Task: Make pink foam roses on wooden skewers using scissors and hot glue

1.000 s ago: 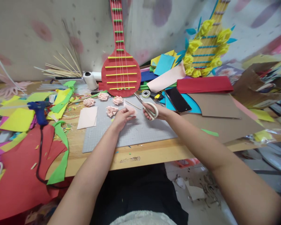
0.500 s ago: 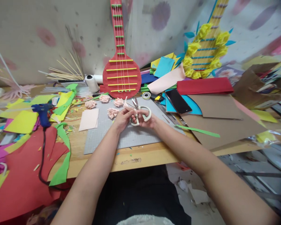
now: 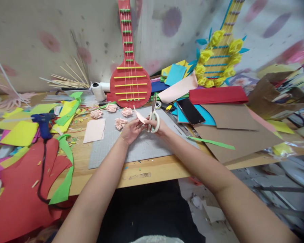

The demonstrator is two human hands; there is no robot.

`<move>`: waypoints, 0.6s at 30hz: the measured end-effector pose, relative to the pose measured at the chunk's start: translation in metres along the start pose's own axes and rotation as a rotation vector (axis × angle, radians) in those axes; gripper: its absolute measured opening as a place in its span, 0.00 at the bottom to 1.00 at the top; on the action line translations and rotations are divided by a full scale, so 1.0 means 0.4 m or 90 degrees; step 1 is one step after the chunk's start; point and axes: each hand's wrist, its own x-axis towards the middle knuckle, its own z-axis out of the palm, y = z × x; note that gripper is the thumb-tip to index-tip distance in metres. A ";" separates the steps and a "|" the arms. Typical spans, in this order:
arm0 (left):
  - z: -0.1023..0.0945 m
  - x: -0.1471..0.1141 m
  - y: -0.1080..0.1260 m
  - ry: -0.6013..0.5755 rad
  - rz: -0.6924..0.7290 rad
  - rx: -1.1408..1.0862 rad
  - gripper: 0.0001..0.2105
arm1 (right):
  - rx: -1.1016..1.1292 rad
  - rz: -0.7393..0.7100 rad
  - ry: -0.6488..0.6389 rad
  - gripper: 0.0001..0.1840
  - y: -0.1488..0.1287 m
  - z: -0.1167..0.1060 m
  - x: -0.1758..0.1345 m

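My left hand [image 3: 132, 130] has its fingers closed on a small curved piece of pale pink paper [image 3: 140, 116], above the grey cutting mat [image 3: 111, 150]. The fingertips of my right hand [image 3: 160, 127] meet the paper's near edge. White-handled scissors [image 3: 155, 125] hang on my right hand's fingers, with the blades pointing away from me and nearly closed. Several pink paper flowers [image 3: 121, 123] lie just beyond my left hand. A stack of pink paper squares [image 3: 95, 130] rests at the mat's left side.
A red paper lute [image 3: 130, 84] leans on the wall behind the mat. To the left are a blue glue gun [image 3: 44, 124] and red paper [image 3: 25, 179]. A phone [image 3: 191, 111], brown card [image 3: 243, 138] and a green strip [image 3: 212, 143] lie to the right.
The scissors have turned from pointing away and left to pointing almost straight away from me. The pink paper now shows more of its face between my hands. The view has shifted slightly.
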 end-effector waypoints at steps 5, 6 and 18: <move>0.013 0.007 -0.014 0.081 -0.028 -0.015 0.05 | -0.316 -0.137 0.204 0.20 0.006 -0.008 0.002; 0.013 0.010 -0.019 0.089 -0.022 -0.005 0.04 | -0.358 -0.142 0.196 0.19 0.007 -0.009 -0.001; 0.005 0.013 -0.032 0.148 0.061 0.093 0.07 | -0.435 -0.134 0.136 0.17 0.020 -0.002 -0.014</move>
